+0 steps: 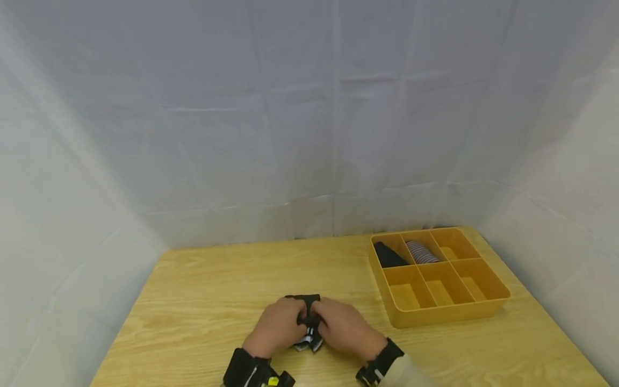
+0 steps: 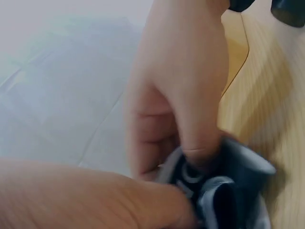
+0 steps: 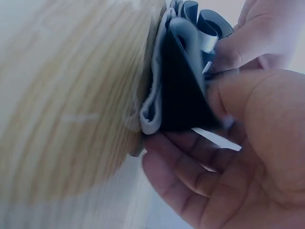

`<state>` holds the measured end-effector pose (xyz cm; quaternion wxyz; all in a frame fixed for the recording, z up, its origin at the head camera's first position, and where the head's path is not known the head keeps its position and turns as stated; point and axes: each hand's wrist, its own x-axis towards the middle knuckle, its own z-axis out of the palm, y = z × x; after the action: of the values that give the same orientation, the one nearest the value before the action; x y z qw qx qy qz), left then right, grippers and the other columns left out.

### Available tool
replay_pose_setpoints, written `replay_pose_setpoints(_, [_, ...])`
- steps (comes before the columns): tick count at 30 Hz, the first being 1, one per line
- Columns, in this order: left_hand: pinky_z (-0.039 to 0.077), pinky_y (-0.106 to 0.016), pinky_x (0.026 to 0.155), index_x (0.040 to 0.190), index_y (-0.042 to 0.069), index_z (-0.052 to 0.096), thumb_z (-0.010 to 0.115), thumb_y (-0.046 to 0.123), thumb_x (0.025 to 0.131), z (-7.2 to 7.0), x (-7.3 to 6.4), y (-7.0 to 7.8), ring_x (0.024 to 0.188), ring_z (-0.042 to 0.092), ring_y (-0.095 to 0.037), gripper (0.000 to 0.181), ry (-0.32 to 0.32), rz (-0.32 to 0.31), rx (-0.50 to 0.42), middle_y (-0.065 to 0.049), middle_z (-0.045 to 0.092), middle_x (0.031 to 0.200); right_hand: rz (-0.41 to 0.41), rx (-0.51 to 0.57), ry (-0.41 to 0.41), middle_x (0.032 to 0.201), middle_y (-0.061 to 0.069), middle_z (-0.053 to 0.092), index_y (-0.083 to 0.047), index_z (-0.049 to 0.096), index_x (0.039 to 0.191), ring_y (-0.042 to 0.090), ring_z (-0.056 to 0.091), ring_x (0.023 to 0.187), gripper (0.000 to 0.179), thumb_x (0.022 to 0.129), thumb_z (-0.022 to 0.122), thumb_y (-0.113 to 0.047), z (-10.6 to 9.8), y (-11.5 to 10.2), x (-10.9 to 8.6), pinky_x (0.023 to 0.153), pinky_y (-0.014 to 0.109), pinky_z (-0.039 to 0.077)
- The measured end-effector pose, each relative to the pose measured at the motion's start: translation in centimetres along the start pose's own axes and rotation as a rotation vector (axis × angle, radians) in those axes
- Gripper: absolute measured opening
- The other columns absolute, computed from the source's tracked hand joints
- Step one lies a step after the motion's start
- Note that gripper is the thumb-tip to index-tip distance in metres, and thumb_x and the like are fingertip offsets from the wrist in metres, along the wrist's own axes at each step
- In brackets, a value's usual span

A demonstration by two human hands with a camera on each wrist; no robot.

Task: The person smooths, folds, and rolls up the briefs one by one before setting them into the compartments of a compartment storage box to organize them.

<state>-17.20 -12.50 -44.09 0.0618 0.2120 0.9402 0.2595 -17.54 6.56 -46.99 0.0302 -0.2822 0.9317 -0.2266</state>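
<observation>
Both hands work on a folded pair of black socks (image 1: pixel 311 321) with white markings and a pale inner side, near the front middle of the table. The left hand (image 1: pixel 279 327) pinches one side of the fabric between thumb and fingers. From the opposite side the right hand (image 1: pixel 344 329) grips it, thumb on top and fingers curled beneath. In the right wrist view the socks (image 3: pixel 183 95) stand in folded layers close to the tabletop. The left wrist view shows the fabric (image 2: pixel 228 191) bent into loops between the hands; part of it is hidden behind the fingers.
A yellow six-compartment box (image 1: pixel 450 312) stands at the right of the wooden table (image 1: pixel 217 290). A black folded cloth (image 1: pixel 388 256) and a striped rolled cloth (image 1: pixel 422 252) lie in two back compartments. White sheeting (image 1: pixel 290 134) hangs behind and at both sides.
</observation>
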Motion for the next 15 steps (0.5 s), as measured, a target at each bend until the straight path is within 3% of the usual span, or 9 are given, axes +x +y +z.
replay_pose_setpoints(4, [0.052, -0.036, 0.068, 0.087, 0.013, 0.072, 0.068, 0.008, 0.092, 0.3, 0.0, 0.0, 0.077, 0.061, -0.014, 0.008, 0.088, 0.032, 0.048, 0.001, 0.068, 0.086, -0.034, -0.079, 0.064, 0.086, -0.009, 0.057, -0.021, 0.064, 0.096, 0.004, 0.051, 0.073, 0.013, 0.101, 0.059, -0.010, 0.3, 0.0, 0.0, 0.064, 0.027, 0.048])
replay_pose_setpoints(9, [0.049, -0.032, 0.071, 0.098, 0.014, 0.074, 0.071, 0.016, 0.098, 0.4, -0.2, -0.8, 0.082, 0.052, -0.013, 0.004, 0.243, 0.061, 0.099, 0.005, 0.059, 0.089, -0.037, 0.020, 0.157, 0.083, -0.008, 0.057, -0.018, 0.056, 0.089, 0.006, 0.053, 0.073, 0.019, 0.102, 0.054, -0.005, -0.2, -0.1, -0.2, 0.064, 0.027, 0.047])
replay_pose_setpoints(12, [0.050, -0.032, 0.072, 0.105, 0.013, 0.072, 0.074, 0.013, 0.095, -0.3, -0.6, -1.1, 0.083, 0.053, -0.012, 0.010, 0.213, 0.033, 0.093, 0.004, 0.057, 0.090, -0.036, 0.126, 0.179, 0.078, -0.007, 0.052, -0.017, 0.053, 0.085, 0.008, 0.050, 0.070, 0.021, 0.100, 0.053, -0.002, -1.2, -0.3, -0.2, 0.063, 0.026, 0.043])
replay_pose_setpoints(15, [0.052, -0.036, 0.074, 0.109, 0.012, 0.068, 0.073, 0.006, 0.090, -1.6, -1.3, -1.2, 0.084, 0.057, -0.014, 0.020, 0.121, -0.034, 0.035, 0.001, 0.061, 0.095, -0.022, 0.176, 0.102, 0.077, -0.008, 0.050, -0.019, 0.055, 0.087, 0.007, 0.048, 0.068, 0.015, 0.096, 0.058, -0.008, -2.3, -0.4, -0.3, 0.061, 0.024, 0.040])
